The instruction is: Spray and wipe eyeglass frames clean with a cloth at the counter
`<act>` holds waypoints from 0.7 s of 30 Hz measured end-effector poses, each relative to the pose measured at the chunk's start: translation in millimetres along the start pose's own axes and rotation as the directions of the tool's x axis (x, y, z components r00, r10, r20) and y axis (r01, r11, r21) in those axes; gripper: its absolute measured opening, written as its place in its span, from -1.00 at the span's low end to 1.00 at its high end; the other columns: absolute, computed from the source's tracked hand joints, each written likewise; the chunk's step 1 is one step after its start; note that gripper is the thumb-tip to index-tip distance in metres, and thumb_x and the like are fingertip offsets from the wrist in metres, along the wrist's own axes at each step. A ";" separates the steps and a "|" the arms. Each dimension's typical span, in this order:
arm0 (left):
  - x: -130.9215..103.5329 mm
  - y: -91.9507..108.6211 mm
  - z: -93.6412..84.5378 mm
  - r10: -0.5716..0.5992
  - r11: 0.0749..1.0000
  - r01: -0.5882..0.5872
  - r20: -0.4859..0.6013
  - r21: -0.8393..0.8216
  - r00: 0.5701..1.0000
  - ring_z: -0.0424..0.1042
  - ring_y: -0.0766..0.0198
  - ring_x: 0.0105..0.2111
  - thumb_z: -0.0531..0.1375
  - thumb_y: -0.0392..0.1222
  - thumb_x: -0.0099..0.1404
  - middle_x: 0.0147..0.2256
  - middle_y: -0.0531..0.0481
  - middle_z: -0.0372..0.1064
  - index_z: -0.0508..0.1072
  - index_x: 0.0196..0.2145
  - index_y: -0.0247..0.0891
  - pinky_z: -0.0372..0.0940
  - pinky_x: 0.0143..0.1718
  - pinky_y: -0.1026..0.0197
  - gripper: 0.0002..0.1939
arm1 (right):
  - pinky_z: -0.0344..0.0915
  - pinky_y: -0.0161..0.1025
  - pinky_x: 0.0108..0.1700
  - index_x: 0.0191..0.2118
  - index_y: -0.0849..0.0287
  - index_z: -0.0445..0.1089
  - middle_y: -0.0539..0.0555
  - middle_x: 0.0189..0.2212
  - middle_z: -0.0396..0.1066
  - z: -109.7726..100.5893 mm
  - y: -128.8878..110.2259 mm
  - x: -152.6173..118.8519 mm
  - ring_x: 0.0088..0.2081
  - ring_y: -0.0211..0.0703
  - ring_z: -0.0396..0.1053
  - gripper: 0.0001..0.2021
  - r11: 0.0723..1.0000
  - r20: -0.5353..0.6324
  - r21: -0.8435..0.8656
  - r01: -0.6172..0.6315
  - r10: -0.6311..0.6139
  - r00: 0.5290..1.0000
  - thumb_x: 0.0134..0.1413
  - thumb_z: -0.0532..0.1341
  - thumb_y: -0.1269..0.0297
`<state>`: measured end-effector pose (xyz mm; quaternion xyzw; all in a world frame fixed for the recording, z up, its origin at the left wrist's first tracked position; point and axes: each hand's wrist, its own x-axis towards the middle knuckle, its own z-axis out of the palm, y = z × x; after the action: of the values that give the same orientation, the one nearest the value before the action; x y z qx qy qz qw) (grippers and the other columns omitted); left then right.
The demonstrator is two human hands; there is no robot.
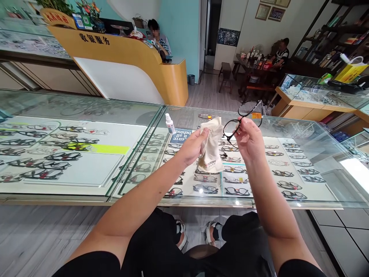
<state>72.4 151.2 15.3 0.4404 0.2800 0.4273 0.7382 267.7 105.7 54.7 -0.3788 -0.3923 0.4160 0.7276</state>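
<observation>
My left hand point(192, 148) is closed on a cream cloth pouch point(211, 150) with small printed lettering near its bottom, which hangs over the glass counter. Just to the right, my right hand point(250, 138) pinches a pair of black-framed eyeglasses point(231, 130) by the frame, held up in the air. An orange tag point(256, 115) shows on the glasses. Behind my left hand a small white spray bottle point(170, 124) stands on the counter, by a dark blue card point(182, 137) with white lettering.
Under the glass of the display counter point(138, 154) lie rows of eyeglasses point(205, 188). A yellow reception desk point(121, 50) stands behind, with a person point(157, 38) at it. Another person point(282, 52) sits at a dark table at the back right. A second showcase point(317, 96) is on the right.
</observation>
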 end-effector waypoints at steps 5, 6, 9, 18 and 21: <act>2.0 2.5 -0.4 -0.038 0.999 0.037 -0.053 -0.031 0.998 0.63 0.18 -0.15 0.43 0.12 0.36 -0.19 -0.07 0.65 0.60 -0.09 -0.25 0.47 -0.14 0.22 -0.62 | 0.39 -0.11 -0.05 -0.47 0.02 0.49 0.00 -0.43 0.26 -2.7 -9.5 -3.1 -0.14 -0.04 0.45 -0.73 0.984 0.127 -0.141 0.109 -0.091 0.988 0.05 0.52 0.08; 2.6 3.3 -0.9 -0.047 0.998 0.045 -0.062 -0.036 0.997 0.63 0.17 -0.15 0.43 0.10 0.35 -0.20 -0.07 0.65 0.60 -0.11 -0.26 0.47 -0.13 0.21 -0.63 | 0.38 -0.08 -0.01 -0.44 0.01 0.52 0.01 -0.41 0.28 -3.4 -10.4 -3.3 -0.13 -0.03 0.46 -0.77 0.975 0.152 -0.175 0.139 -0.113 0.982 0.07 0.52 0.10; 5.2 6.0 -3.8 -0.056 0.997 0.051 -0.105 -0.050 0.993 0.63 0.19 -0.18 0.46 0.05 0.33 -0.25 -0.06 0.64 0.61 -0.13 -0.27 0.47 -0.13 0.22 -0.66 | 0.36 -0.02 -0.02 -0.36 -0.01 0.59 0.03 -0.34 0.38 -6.4 -11.0 -3.2 -0.18 -0.03 0.42 -0.83 0.910 0.202 -0.314 0.272 -0.216 0.955 0.16 0.50 0.09; 20.1 12.4 -18.5 -0.340 0.937 0.339 0.002 -0.083 0.940 0.61 0.19 -0.35 0.37 -0.07 0.43 -0.28 -0.19 0.64 0.65 -0.26 -0.39 0.50 -0.25 0.19 -0.73 | 0.20 -0.03 -0.15 -0.22 -0.04 0.63 0.01 -0.44 0.36 -9.5 -8.6 -2.2 -0.31 -0.04 0.26 -0.80 0.545 0.477 -0.561 0.623 -0.402 0.781 0.41 0.33 0.03; 22.1 10.4 -24.3 -0.309 0.948 0.314 0.105 -0.039 0.945 0.63 0.13 -0.35 0.38 -0.03 0.42 -0.31 -0.22 0.65 0.65 -0.27 -0.37 0.52 -0.27 0.16 -0.71 | 0.12 -0.04 -0.19 -0.20 -0.01 0.65 0.04 -0.47 0.38 -7.4 -5.6 -3.7 -0.32 -0.03 0.25 -0.74 0.422 0.577 -0.594 0.684 -0.369 0.729 0.48 0.26 0.06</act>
<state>59.8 183.1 12.6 0.3902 0.2977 0.2909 0.8212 274.7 98.6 55.6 -0.4247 -0.7567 0.0096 0.4969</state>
